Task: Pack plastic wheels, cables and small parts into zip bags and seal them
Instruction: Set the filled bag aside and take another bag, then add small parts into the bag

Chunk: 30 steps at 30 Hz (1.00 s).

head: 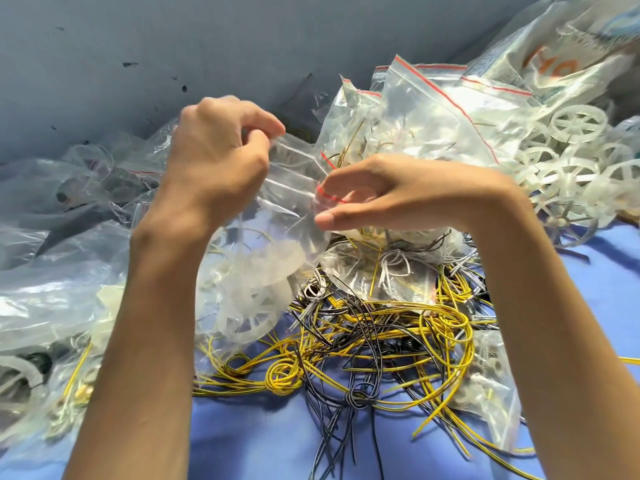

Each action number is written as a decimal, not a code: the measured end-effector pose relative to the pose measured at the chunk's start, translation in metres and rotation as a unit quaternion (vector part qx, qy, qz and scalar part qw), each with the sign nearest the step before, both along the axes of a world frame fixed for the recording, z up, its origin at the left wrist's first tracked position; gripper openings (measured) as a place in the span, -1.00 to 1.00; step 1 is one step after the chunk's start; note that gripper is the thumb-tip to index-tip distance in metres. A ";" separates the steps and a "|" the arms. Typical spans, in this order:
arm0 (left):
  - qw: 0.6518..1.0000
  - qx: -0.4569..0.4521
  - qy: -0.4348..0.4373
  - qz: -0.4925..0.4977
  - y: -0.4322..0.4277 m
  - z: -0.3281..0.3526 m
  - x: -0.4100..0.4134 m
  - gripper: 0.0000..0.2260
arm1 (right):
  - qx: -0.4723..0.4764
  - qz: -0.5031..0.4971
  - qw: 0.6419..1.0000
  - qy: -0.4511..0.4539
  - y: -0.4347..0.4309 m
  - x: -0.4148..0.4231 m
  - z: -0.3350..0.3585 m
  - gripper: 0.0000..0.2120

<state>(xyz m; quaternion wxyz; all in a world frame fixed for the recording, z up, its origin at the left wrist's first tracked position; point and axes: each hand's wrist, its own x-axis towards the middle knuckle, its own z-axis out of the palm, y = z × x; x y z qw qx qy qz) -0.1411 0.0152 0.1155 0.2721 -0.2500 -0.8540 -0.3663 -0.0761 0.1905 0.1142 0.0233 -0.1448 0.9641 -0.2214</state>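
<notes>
Zip bag (277, 216): clear crinkled film, red-lined mouth, spoked white wheels (256, 299) inside, held above the blue cloth (263, 438). Left hand (214, 157) pinches its top edge; right hand (398, 195) pinches the mouth. Yellow and grey cables (381, 334) lie tangled beneath.

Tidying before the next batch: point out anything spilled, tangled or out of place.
Yellow-and-black striped cables lie knotted in a tangle on the blue cloth, and loose white spoked plastic wheels heap at the right, seemingly outside any bag. The clear red-lined zip bag pinched by the left hand and right hand looks intact.
</notes>
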 end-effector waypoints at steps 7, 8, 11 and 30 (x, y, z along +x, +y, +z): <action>0.949 -0.158 -0.188 -0.199 -0.003 -0.005 -0.001 -0.59 | 0.052 0.001 0.997 0.050 -0.002 -0.008 -0.005 -0.75; 0.939 -0.176 -0.215 -0.202 -0.002 -0.008 -0.003 -0.35 | 0.035 0.005 0.997 0.069 -0.003 -0.010 -0.006 -0.75; 0.939 -0.190 -0.235 -0.162 0.002 -0.014 -0.008 0.07 | -0.034 -0.016 0.989 0.146 -0.003 -0.015 -0.010 -0.81; 0.995 -0.047 0.084 0.036 -0.017 -0.021 -0.026 -0.65 | -0.089 0.048 0.982 0.157 -0.030 -0.015 -0.013 -0.70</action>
